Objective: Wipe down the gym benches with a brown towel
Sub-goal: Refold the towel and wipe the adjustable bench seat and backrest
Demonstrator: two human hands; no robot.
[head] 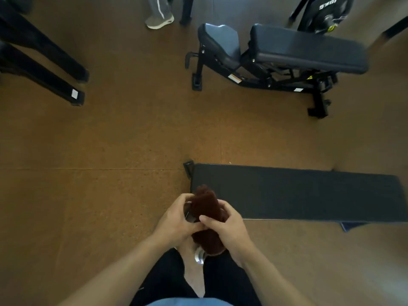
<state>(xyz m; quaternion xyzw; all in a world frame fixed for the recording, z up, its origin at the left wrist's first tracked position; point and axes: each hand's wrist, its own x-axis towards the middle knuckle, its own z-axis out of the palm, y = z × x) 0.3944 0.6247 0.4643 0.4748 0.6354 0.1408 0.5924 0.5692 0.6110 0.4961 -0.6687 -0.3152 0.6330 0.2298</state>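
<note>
At the flat bench's near end, we grip the bunched towel in left hand and right hand; incline bench beyond, black frame legs opposite.

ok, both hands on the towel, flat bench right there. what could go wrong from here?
1. The brown towel is bunched between the left hand and right hand; wiped like that, it may cover little of the flat bench.
2. A bystander's shoe stands near the adjustable bench; moving there next could crowd them.
</note>
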